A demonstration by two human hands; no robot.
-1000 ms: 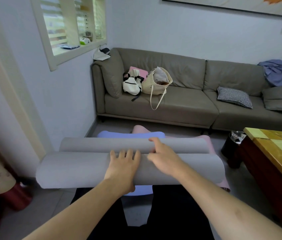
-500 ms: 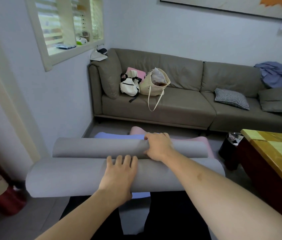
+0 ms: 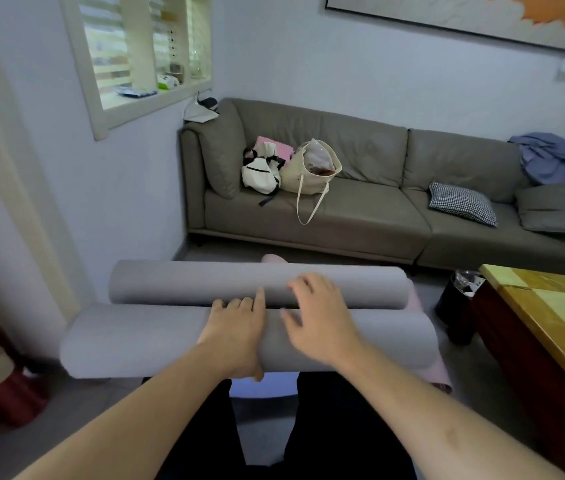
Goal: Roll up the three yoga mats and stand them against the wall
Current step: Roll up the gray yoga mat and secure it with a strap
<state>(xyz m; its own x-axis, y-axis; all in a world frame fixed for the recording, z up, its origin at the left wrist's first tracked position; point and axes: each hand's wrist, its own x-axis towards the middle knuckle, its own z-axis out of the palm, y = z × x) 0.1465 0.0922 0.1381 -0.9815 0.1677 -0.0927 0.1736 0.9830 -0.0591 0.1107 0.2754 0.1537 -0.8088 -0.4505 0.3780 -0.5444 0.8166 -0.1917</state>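
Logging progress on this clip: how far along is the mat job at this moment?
Early. Nothing stands against the wall. In hand: the grey mat is only partly rolled, showing two rolls, with the left hand and right hand on it. Left: finish it, roll the pink mat and blue mat beneath, stand all three.

Both hands rest on the grey mat.

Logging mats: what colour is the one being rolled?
Grey mat, clearest in the head view.
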